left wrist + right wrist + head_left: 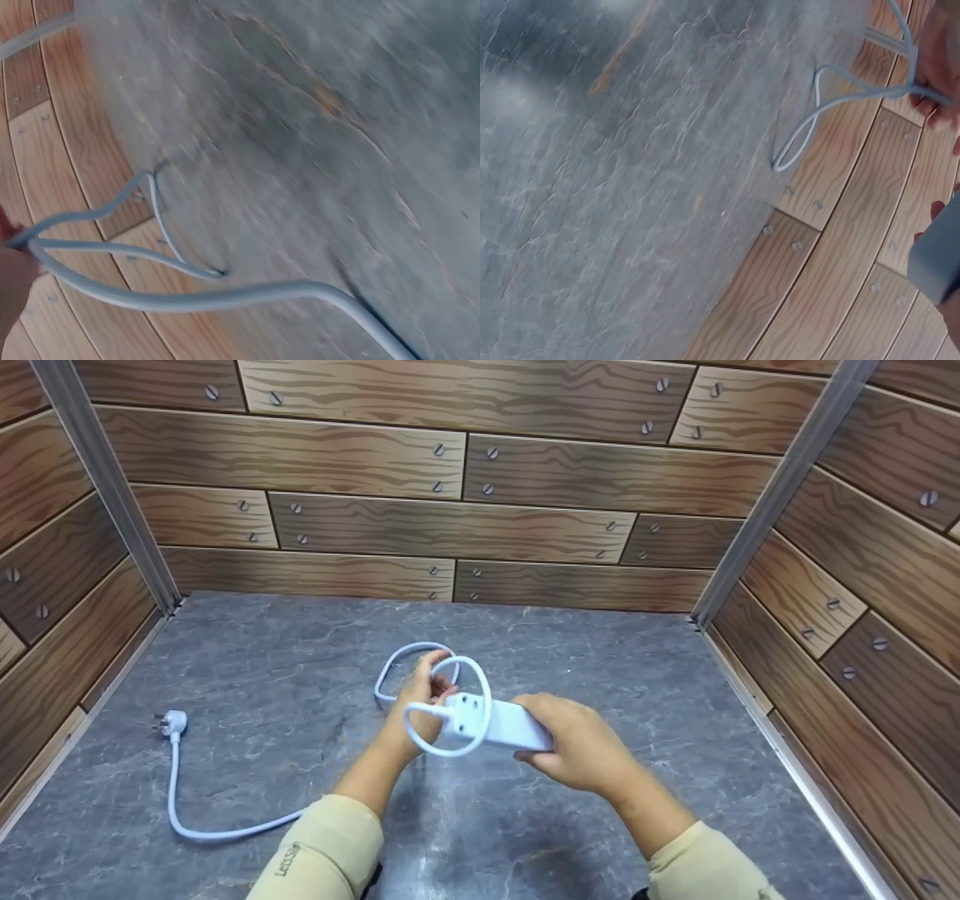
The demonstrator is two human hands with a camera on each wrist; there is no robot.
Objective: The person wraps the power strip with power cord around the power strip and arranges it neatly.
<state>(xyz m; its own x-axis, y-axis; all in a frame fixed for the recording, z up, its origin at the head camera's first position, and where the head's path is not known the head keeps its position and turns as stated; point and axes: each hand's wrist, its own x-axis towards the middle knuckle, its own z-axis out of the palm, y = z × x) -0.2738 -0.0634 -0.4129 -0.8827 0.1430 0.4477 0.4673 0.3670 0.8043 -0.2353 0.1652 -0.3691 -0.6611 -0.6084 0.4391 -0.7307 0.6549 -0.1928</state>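
Observation:
A white power strip point(517, 725) is held off the surface, tilted, its socket holes showing at the left end. My right hand point(581, 742) grips its right end, thumb below and fingers over the top. The left hand point(415, 712) is beside the socket end and holds the white cord point(187, 301), which gathers at its fingers in the left wrist view. In the right wrist view the left hand's fingers point(924, 105) curl round that cord. One cord loop passes in front of the strip; another hangs beyond the left hand. The plug point(175, 721) lies at the left, prongs facing left.
A grey marbled tabletop point(285, 660) lies beneath the hands. Wood-patterned panels point(360, 525) enclose it at the back and both sides, with metal corner posts point(780, 495). The cord's plug end curves across the tabletop's left part.

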